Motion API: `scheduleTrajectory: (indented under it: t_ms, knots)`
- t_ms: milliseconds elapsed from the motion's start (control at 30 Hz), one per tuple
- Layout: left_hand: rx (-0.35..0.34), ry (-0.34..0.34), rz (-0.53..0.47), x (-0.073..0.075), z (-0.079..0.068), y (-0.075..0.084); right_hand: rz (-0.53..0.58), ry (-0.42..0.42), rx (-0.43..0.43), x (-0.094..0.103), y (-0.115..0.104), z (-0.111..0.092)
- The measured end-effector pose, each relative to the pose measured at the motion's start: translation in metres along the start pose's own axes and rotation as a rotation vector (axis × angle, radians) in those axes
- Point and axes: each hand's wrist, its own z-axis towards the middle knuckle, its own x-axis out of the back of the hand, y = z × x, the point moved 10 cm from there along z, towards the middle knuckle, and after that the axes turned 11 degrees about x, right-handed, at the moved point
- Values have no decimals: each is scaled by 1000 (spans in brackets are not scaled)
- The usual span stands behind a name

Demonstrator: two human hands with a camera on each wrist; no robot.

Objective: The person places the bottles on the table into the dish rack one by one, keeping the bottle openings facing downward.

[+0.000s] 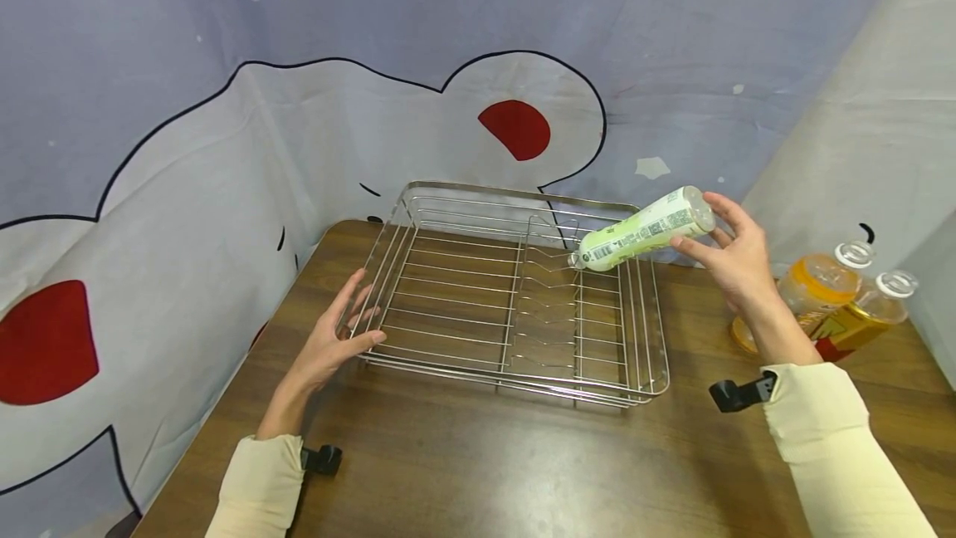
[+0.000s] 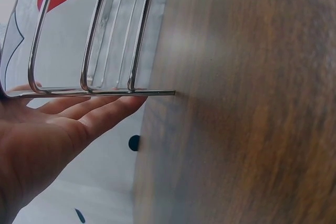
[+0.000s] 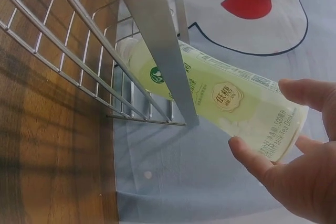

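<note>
My right hand [image 1: 735,260] pinches the base end of a pale green milk tea bottle [image 1: 642,231] between thumb and fingers. The bottle tilts over the right part of a wire dish rack [image 1: 456,301], its neck low and pointing left among the wires. In the right wrist view, the rack's flat metal rim [image 3: 157,40] crosses in front of the bottle [image 3: 210,95]. My left hand [image 1: 332,343] rests at the rack's left front corner, fairly straight fingers along the outside and thumb over the rim. Those fingers [image 2: 100,114] touch the rack's bars in the left wrist view.
Two clear plastic bottles stand at the right, partly behind my right forearm: one with an orange band [image 1: 821,281], one with a yellow and red label [image 1: 859,322]. The rack stands on a brown wooden table [image 1: 478,455]. A printed curtain [image 1: 358,131] hangs behind it.
</note>
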Motion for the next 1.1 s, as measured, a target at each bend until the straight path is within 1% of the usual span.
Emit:
scheduleTrajectory:
  t_ms: [67, 233, 300, 367, 533, 733, 767, 800, 833, 900, 967, 1033, 1100]
  knots:
    - [-2, 1, 3, 0, 0, 1, -22, -2, -4, 2, -2, -1]
    - [6, 1, 1, 0, 0, 1, -258, -38, 1, 10, -11, -2]
    - [9, 2, -2, 1, -1, 1, -338, -49, 22, 14, -18, -3]
    - [11, 5, -4, 2, -1, 1, -343, -40, 46, 17, -26, -3]
    - [11, 6, -10, 3, -2, 2, -282, 3, 104, 25, -50, -4]
    - [7, 6, -21, 3, -2, 1, -95, 77, 186, 38, -80, -8]
    - [7, 5, -21, 3, -2, 1, -75, 87, 197, 41, -85, -9]
    - [7, 5, -21, 3, -2, 1, -81, 94, 205, 45, -89, -10]
    - [8, 5, -21, 2, -2, 1, -102, 104, 211, 49, -93, -11]
    - [10, 6, -16, 2, -1, 1, -206, 127, 213, 58, -100, -14]
    - [10, 7, -15, 2, -1, 1, -362, 143, 207, 68, -106, -17]
    - [9, 8, -16, 2, 0, 0, -489, 163, 196, 78, -111, -20]
    - [11, 8, -15, 2, 0, 0, -517, 193, 184, 89, -113, -23]
